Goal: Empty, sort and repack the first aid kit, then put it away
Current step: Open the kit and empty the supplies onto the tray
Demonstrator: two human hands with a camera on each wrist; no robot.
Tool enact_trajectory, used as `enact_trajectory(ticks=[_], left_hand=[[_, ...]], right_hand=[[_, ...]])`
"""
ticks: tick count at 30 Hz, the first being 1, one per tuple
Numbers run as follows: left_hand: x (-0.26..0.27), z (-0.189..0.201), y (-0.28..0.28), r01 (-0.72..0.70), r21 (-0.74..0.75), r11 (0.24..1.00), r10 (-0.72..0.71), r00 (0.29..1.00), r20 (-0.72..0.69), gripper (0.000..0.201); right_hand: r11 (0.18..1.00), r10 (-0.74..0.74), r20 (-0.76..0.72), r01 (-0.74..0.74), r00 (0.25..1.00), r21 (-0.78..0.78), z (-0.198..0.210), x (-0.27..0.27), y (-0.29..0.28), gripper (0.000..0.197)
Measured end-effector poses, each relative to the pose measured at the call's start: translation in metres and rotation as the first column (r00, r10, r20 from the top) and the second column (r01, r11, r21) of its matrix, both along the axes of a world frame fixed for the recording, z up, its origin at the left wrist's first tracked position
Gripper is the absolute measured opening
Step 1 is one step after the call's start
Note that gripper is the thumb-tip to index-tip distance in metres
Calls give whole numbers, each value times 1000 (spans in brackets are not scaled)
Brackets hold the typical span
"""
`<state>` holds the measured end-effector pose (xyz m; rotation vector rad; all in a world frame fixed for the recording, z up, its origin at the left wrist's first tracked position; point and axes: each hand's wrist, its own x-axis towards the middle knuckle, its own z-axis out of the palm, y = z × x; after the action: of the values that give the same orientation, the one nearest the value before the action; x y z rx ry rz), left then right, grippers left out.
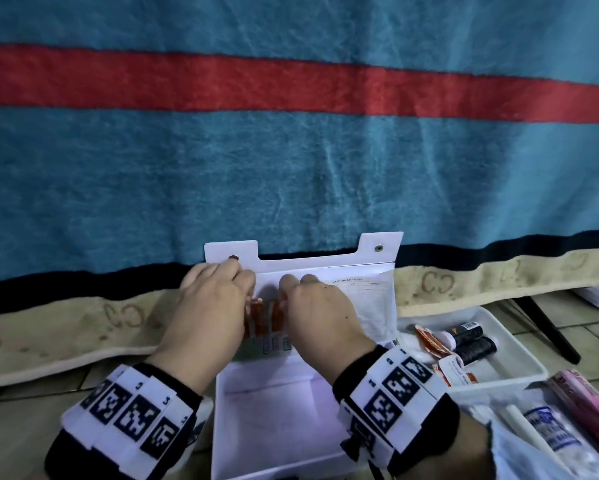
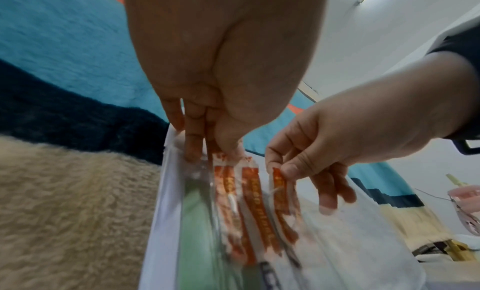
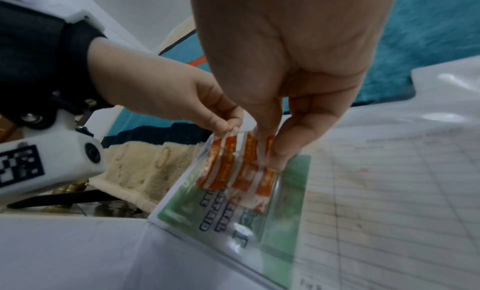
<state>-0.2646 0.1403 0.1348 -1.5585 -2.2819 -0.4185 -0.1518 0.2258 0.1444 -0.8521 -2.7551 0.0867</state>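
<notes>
The repacking step is judged to be in hand: orange-and-white sachets (image 3: 235,167) are being slid into a clear sleeve (image 3: 259,208) on the inside of the raised lid (image 1: 367,258) of the white first aid kit (image 1: 273,420), which lies open on the floor directly below both wrists, its lid leaned against a blue blanket (image 1: 291,168) with a red stripe. The left hand (image 1: 208,306) is curled, with its fingertips (image 2: 193,152) pinching the upper edge of the sleeve and holding the mouth open; whether the nearest sachet is caught in that pinch too cannot be told. The right hand (image 1: 320,310), just beside the left, is curled as well, the thumb and forefinger pinching the top of one sachet at the sleeve mouth, while the remaining fingers hang loosely. A green first aid guide card (image 3: 285,212) is seen behind the sachets inside the same sleeve. The main well of the kit, beneath the wrists, appears bare. To the right of the right hand a white tray (image 1: 519,362) holds dark tubes (image 1: 474,344) and further orange sachets, and a wrapped bandage roll (image 1: 547,434) and a pink packet (image 1: 589,407) lie nearer still. The next move is judged to call for the pinched sachet to be pushed fully down while the sleeve mouth is kept spread, after which the tray items would be fetched. Most of the packing, the closing and the putting away appear to remain undone.
</notes>
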Motion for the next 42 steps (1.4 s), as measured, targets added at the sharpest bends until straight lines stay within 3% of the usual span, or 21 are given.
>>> enact_trajectory(ticks=[3, 7, 9, 13, 19, 20, 23, 26, 29, 33, 39, 42], left_hand=[[7, 6, 1, -72, 61, 996, 65, 992, 108, 34], [9, 18, -4, -164, 202, 966, 100, 951, 293, 14], [19, 27, -8, -117, 291, 950, 27, 955, 295, 6], [58, 33, -8, -59, 356, 933, -82, 926, 369, 9], [138, 16, 11, 42, 366, 930, -259, 780, 570, 14], [146, 11, 15, 49, 376, 925, -283, 748, 601, 13], [176, -4, 37, 93, 379, 921, -334, 690, 642, 13], [202, -15, 53, 131, 354, 926, -347, 662, 664, 15], [228, -23, 66, 177, 331, 927, -363, 653, 665, 20], [257, -30, 82, 229, 313, 922, -385, 636, 669, 23], [286, -35, 96, 235, 264, 936, -353, 618, 702, 13], [296, -36, 101, 233, 200, 952, -305, 635, 710, 17]], right_hand=[[994, -48, -106, 37, 993, -104, 1, 1, 6, 25], [944, -152, -327, 39, 933, -328, 4, 13, 13, 6], [934, -198, -492, 11, 847, -356, 8, 24, 14, 8], [931, -265, -698, -13, 665, -365, 20, 72, 13, 14], [827, -521, -718, 63, 462, -559, 7, 203, 26, 16], [793, -576, -698, 86, 425, -603, 4, 225, 27, 15], [674, -736, -640, 140, 222, -726, -14, 302, 34, 6], [566, -824, -553, 226, 123, -793, -41, 365, 40, 4], [492, -870, -479, 277, 118, -825, -72, 407, 45, 8], [404, -914, -353, 378, 199, -833, -109, 435, 55, 12], [428, -892, -301, 415, 338, -803, -124, 427, 63, 12], [475, -866, -276, 512, 418, -716, -128, 418, 68, 19]])
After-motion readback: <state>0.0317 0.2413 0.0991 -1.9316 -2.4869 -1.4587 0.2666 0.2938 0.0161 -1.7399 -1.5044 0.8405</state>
